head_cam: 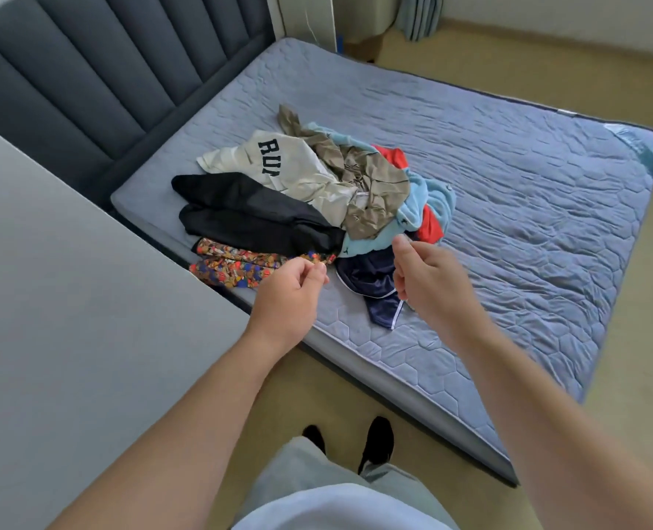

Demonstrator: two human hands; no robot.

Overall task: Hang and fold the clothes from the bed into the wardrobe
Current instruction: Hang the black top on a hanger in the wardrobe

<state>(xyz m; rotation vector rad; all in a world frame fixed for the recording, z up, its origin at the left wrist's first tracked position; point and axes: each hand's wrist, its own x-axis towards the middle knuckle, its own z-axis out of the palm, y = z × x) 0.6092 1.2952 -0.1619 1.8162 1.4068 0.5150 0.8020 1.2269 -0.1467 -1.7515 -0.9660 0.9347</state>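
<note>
While both hands hang over the near edge of the bed (pixel 508 185), I count seven pieces of clothing, all in one heap on the mattress: one cream shirt (pixel 298 162) with dark letters, one brown garment (pixel 371 177), one light blue one (pixel 428 200), one red one (pixel 430 227) mostly buried under it, one black pair of trousers (pixel 248 212), one patterned cloth (pixel 237 265) and one pair of navy shorts (pixel 367 277).

My left hand (pixel 290 288) has its grip curled, thumb against the fingers, just at the end of the patterned cloth; I cannot tell if it pinches the cloth. My right hand (pixel 432 281) has a curled grip with the thumb up and I see nothing in it; it covers part of the navy shorts.

One dark padded headboard (pixel 107 70) stands behind the bed. One grey panel (pixel 49 300) on the left hides the near corner of the bed. Two black feet (pixel 376 441) stand on the beige floor (pixel 642 338).
</note>
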